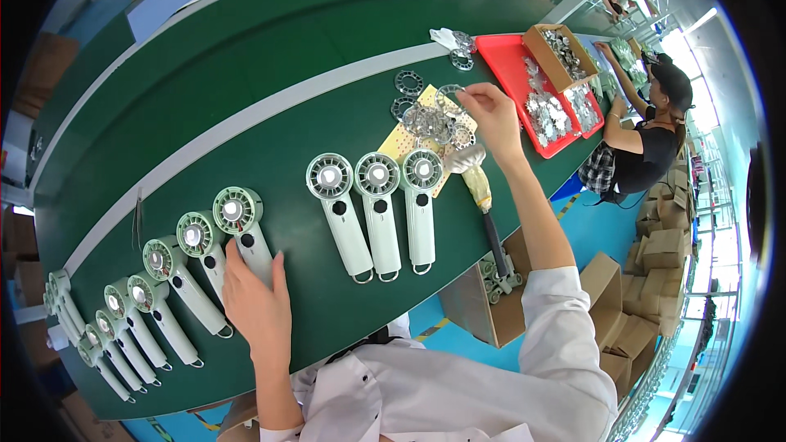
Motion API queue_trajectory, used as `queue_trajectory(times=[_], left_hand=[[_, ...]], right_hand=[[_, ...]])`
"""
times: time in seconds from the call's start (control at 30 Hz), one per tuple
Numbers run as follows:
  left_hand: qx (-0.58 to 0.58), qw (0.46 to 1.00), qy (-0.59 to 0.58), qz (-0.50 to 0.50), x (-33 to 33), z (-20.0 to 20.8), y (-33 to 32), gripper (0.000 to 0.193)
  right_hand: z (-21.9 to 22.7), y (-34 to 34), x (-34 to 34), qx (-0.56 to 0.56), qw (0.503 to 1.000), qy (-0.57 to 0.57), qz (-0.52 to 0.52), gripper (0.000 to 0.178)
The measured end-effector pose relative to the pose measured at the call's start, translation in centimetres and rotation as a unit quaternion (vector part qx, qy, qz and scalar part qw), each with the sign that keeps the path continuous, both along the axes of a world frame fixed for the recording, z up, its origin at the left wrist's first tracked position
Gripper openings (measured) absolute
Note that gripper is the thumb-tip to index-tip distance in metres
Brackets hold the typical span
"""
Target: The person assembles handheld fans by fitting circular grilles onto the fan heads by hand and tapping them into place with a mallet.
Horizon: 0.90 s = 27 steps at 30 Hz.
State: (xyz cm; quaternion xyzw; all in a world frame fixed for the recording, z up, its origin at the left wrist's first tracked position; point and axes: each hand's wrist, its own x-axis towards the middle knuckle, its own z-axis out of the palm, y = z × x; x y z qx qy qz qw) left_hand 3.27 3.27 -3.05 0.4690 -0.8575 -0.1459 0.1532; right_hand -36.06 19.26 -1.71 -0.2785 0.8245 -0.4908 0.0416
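Observation:
My left hand point(258, 307) is closed round the handle of a pale green handheld fan point(257, 257), which lies face up on the table. With finger and thumb, my right hand point(491, 119) pinches a ring-shaped grille point(449, 92) over a pile of similar metallic rings point(430, 124). Beneath the pile is a yellow perforated sheet point(395, 142). Three more handheld fans point(378, 217) lie side by side between my hands. Below my right hand rests a hammer point(494, 241) with a wrapped head and dark handle.
Several handheld fans point(139, 323) line the green table point(327, 98) at left, beside tweezers point(137, 219). A red tray point(503, 61) at right holds silvery parts and a cardboard box point(547, 61). Beyond it works another person point(647, 147). An open carton point(463, 311) stands below the table edge.

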Motion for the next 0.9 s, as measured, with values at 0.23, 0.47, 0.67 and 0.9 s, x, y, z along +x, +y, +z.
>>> queue_trajectory(times=[0.23, 0.47, 0.67, 0.9], left_hand=[[0.022, 0.999, 0.037, -0.020, 1.2, -0.9, 0.8, 0.068], [0.102, 0.992, 0.054, -0.049, 2.6, -1.6, 3.1, 0.069], [0.106, 0.989, 0.076, -0.063, 1.2, -1.0, 2.6, 0.043], [0.476, 0.870, 0.117, -0.054, 3.6, 0.8, 2.1, 0.046]], right_hand=[[4.5, 0.3, 5.8, -0.099, 0.987, -0.112, -0.051, 0.022], [5.1, -0.9, 15.9, -0.128, 0.969, -0.204, 0.062, 0.014], [2.3, -3.8, 22.3, -0.065, 0.949, -0.160, 0.265, 0.016], [1.3, -6.1, 24.4, -0.037, 0.942, -0.094, 0.320, 0.021]])
